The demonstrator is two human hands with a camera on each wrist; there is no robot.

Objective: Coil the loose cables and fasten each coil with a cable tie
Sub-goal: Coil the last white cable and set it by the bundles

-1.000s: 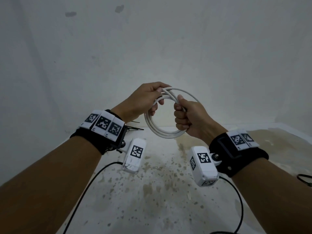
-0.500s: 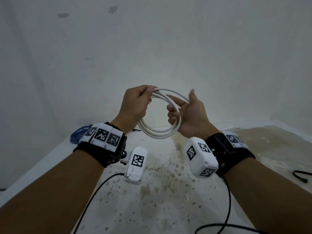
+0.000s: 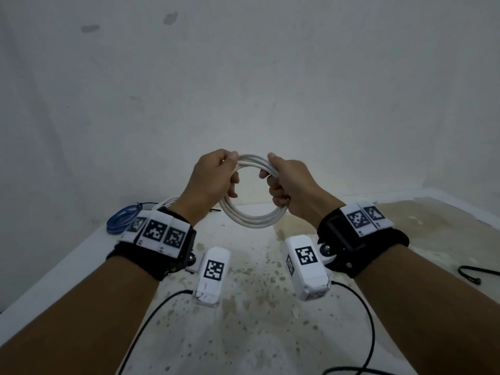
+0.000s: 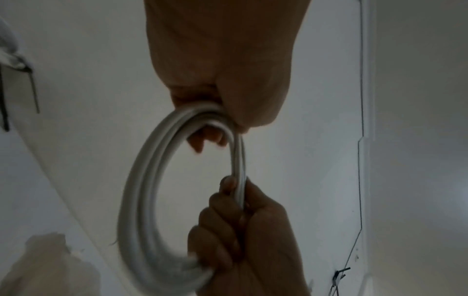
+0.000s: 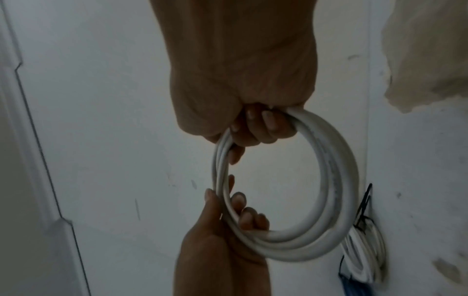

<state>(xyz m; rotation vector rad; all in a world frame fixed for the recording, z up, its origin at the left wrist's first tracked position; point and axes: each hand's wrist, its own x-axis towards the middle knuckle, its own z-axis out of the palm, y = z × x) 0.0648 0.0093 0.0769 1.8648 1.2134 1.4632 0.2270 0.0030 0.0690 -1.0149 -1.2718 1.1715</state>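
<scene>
Below both fists, well apart from them, a stained white table (image 3: 243,307) is lying broad and flat, its paint blotched with brownish specks. Behind the left wrist a thin blue coil (image 3: 121,219) and another white coil (image 3: 165,203) are sitting on it, and black cable ties (image 5: 364,208) are lying just beside those, so the left hand is, by my judgement, the nearer one for fetching a tie.

Between the two grips the white cable coil (image 3: 251,217) is hanging in the air, a smooth, round-sectioned, fairly stiff cable wound into several loops. Its ring is standing roughly upright and facing the person, sagging downward from the fists, with the upper arc spanning the gap between them.

The left hand (image 3: 213,180) is clenching the coil's left side, fingers wrapping through the ring. The right hand (image 3: 290,185) is gripping the right side, fingers curling round the bundled strands.

No tie is showing on this coil, so fastening looks not yet done.
</scene>
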